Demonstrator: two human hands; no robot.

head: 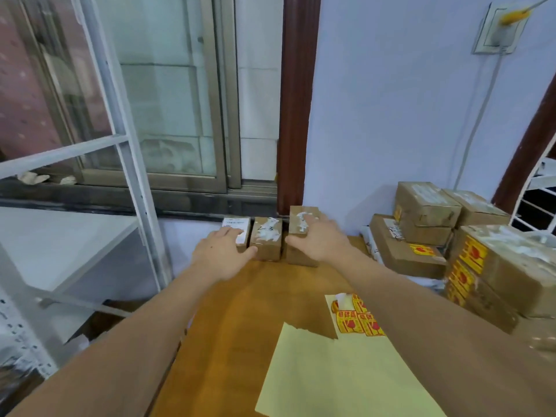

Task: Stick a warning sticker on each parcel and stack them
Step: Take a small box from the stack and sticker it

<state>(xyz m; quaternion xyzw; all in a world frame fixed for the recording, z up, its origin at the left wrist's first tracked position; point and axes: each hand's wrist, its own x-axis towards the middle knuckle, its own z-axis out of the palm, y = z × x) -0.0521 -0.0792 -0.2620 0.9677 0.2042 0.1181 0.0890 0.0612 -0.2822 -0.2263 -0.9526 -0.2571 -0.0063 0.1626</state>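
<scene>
On the far edge of the wooden table (240, 311) I count three small parcels in a row: left parcel (244, 234), middle parcel (267, 240), right parcel (296, 236), none showing a warning sticker, which I judge is why both hands reach there. My left hand (219, 254) lies over the left parcel, thumb touching the middle one, fingers loosely spread; my right hand (320, 239) curls over the right parcel's top, gripping it. Sticker sheet (358, 317) waits nearer me on the table; the stickered stack (481, 266) stands at the right.
</scene>
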